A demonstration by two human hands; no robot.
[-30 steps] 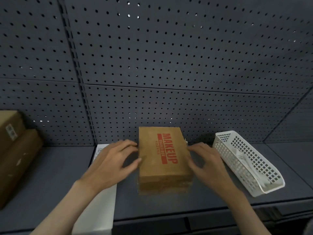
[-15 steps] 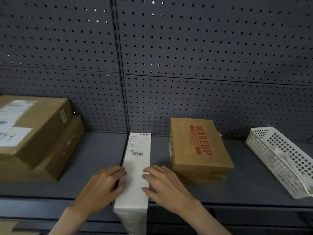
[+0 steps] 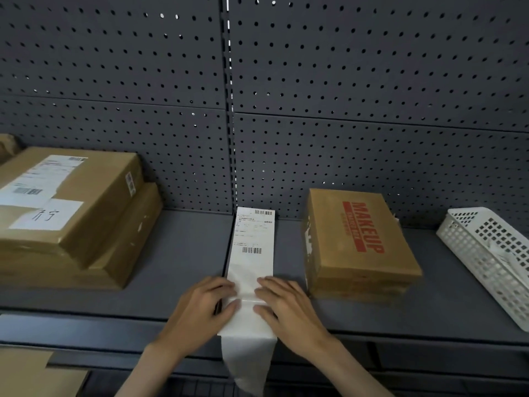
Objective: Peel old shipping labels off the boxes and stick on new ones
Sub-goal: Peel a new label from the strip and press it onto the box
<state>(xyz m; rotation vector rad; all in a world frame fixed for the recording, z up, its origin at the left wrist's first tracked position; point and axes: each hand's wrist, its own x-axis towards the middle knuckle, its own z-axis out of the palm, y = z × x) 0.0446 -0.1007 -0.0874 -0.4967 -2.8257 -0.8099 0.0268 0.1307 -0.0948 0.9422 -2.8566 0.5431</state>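
A long white strip of shipping labels (image 3: 252, 253) lies on the grey shelf (image 3: 177, 267), its near end hanging over the front edge. My left hand (image 3: 204, 305) presses its left edge and my right hand (image 3: 286, 305) its right edge, fingers pinching the strip near a fold. A brown box printed MAKEUP (image 3: 357, 242) stands right of the strip, untouched. At the left, two stacked brown boxes (image 3: 94, 213) carry white labels (image 3: 37, 184) on top.
A white perforated plastic basket (image 3: 492, 259) sits tilted at the far right of the shelf. A dark pegboard wall (image 3: 315, 110) backs the shelf. Brown cardboard (image 3: 31, 371) shows below the shelf at bottom left.
Both hands left the MAKEUP box and moved left onto the white label strip. The view swung left, bringing the stacked boxes into sight.
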